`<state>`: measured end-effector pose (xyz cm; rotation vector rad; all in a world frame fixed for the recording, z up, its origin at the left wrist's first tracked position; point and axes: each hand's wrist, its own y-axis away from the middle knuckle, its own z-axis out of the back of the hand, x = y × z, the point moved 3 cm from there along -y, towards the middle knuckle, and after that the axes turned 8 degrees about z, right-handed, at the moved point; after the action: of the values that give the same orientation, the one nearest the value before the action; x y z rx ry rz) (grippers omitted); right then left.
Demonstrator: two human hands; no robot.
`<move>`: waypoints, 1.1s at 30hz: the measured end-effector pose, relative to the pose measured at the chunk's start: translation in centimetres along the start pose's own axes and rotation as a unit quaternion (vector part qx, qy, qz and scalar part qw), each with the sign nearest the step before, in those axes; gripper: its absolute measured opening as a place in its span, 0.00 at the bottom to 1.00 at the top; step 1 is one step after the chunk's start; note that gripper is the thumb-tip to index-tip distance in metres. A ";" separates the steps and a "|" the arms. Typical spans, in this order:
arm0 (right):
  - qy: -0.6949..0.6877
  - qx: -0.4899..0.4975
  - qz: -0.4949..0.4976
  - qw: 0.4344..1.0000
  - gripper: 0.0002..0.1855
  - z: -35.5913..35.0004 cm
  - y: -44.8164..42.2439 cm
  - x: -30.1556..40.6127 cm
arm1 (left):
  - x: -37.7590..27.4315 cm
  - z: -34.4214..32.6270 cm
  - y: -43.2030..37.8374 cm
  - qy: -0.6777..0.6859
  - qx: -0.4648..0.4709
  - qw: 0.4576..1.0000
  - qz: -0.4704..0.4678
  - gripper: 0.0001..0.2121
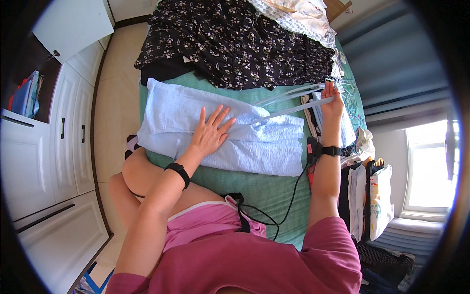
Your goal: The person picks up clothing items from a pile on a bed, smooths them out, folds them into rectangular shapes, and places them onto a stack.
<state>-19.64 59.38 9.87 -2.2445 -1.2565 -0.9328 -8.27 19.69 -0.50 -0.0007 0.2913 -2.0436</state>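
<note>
A light blue garment [257, 154] of crinkled cloth lies folded lengthwise in front of me. Its long pale blue cloth straps [293, 107] stretch from its middle to the right. My left hand [212, 133] rests flat on the garment, fingers spread, gripping nothing. Out at the right, my right hand [332, 101] has the straps in its grasp, palm turned up, and draws them fairly straight. Green bedding [271, 193] shows beneath the garment.
Beyond lies a black floral garment [235, 44]. Thin wire hangers [350, 101] and folded clothes [380, 200] line the right side. A black device [313, 149] with a cable sits by my right forearm. White cabinets [33, 158], one door [75, 27] open, stand left.
</note>
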 end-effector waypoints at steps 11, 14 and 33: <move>0.741 0.175 0.224 0.608 0.26 2.4 2.9 -1.5 | -0.2 -0.2 -0.2 0.022 -0.012 1.000 0.003 0.25; 0.729 0.329 0.163 0.577 0.31 -1.3 4.4 -6.1 | 0.0 -0.1 0.1 0.017 -0.016 1.000 0.001 0.25; 0.299 -0.026 0.065 0.952 0.10 -2.5 -4.4 -1.0 | 0.0 0.1 0.1 0.040 -0.013 0.999 0.000 0.27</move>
<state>-24.70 59.49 11.00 -1.8316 -0.8057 -1.4575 -8.17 19.57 -0.40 0.0659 0.3684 -2.0427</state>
